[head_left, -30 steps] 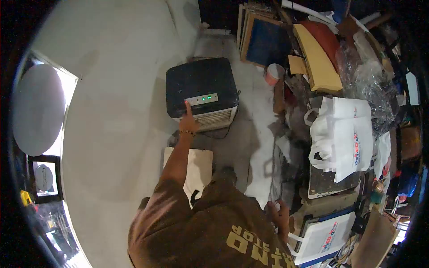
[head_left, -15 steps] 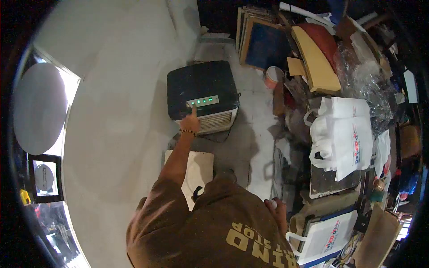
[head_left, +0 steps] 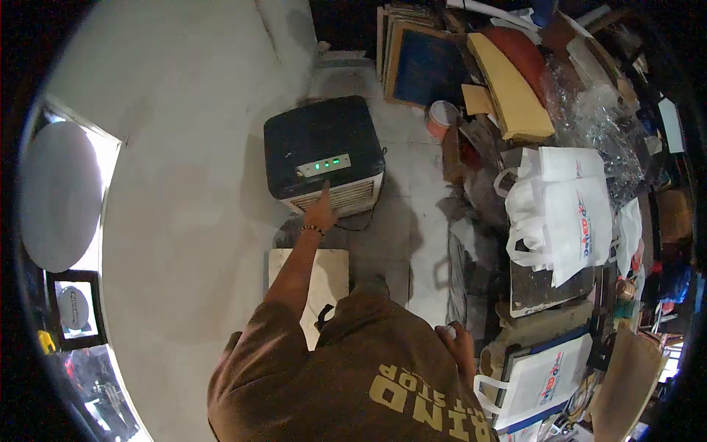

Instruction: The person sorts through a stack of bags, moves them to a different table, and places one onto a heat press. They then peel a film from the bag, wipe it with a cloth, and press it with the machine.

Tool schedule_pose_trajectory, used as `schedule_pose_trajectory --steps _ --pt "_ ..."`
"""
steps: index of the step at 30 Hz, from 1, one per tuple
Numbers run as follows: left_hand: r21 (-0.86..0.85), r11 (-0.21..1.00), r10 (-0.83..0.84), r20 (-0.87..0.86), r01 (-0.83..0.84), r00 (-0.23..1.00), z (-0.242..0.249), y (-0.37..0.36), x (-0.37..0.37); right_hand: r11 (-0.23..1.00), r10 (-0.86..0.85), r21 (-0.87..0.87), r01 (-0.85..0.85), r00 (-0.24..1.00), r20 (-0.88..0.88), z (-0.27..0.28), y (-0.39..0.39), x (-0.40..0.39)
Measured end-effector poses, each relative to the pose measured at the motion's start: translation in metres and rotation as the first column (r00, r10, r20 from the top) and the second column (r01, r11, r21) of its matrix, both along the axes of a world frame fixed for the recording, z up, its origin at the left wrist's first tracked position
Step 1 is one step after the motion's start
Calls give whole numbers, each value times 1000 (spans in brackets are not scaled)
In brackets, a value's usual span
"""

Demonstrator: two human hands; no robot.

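A boxy air cooler (head_left: 324, 132) with a black top and a pale louvred front stands by the wall. Green lights glow on its silver control panel (head_left: 324, 165). My left hand (head_left: 320, 212), with a beaded bracelet at the wrist, is in front of the louvres. Its index finger points up just below the panel; the other fingers look curled, and nothing is in them. Low on the right, beside my brown shirt, my right hand (head_left: 458, 342) is closed around a small white object (head_left: 444, 333), mostly hidden by the fingers.
A cream board (head_left: 333, 267) lies below the cooler. White printed bags (head_left: 567, 214) are piled on the right, near crumpled clear plastic (head_left: 600, 121). Framed panels (head_left: 423, 66) lean at the back beside a round tub (head_left: 442, 118). A pale wall (head_left: 184, 184) runs along the left.
My left hand has drawn back from the control panel, its fingertip now below it. The leftmost green light no longer shows. The whole view has shifted slightly; my right hand stays closed.
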State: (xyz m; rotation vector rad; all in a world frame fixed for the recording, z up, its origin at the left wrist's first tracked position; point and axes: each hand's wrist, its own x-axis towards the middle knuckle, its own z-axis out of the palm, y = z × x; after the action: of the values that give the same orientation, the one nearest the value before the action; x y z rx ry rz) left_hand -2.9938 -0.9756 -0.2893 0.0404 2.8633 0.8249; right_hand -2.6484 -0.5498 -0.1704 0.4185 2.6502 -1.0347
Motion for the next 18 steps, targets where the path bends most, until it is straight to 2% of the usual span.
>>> schedule_pose_trajectory --steps 1,2,4,6,7,9,10,11,12,13,15,16,18 --pt "1 1000 -7 0 7 1000 -11 5 2 994 70 92 -64 995 -67 -1 1 0" --pt "-29 998 -55 -64 53 996 -18 12 2 994 64 94 -57 996 -69 0 1 -1" --pt "-60 993 -112 -127 105 986 -32 22 2 1000 27 -16 -27 999 36 4 3 -1" --pt "-64 994 -106 -236 94 966 -43 28 2 999 -6 -36 9 998 65 -3 7 5" --pt "-63 993 -112 -235 100 966 -49 31 0 997 -34 -59 39 995 92 -7 7 7" --pt "-157 986 -114 -419 52 901 -71 33 -10 996 -61 -62 66 995 83 -12 9 12" --pt "-157 986 -121 -415 60 902 -79 31 -16 994 -83 -66 87 994 71 -14 9 17" --pt "86 996 -5 -65 11 998 -83 27 -25 993 -92 -67 97 993 76 -14 9 19" --pt "287 950 29 314 -124 949 -91 21 -31 991 -90 -94 100 991 101 -13 9 18" --pt "469 883 -78 134 6 988 -134 3 -31 987 -88 -121 104 988 126 -13 8 16" --pt "717 595 -268 -249 364 931 -212 -30 -32 986 -97 -124 111 989 112 -6 6 18" --pt "718 593 -278 -243 365 929 -227 -35 -30 987 -94 -124 106 991 93 -4 4 20" --pt "766 631 -76 -98 124 992 -246 -44 -28 975 -130 -167 145 987 95 -4 4 27"
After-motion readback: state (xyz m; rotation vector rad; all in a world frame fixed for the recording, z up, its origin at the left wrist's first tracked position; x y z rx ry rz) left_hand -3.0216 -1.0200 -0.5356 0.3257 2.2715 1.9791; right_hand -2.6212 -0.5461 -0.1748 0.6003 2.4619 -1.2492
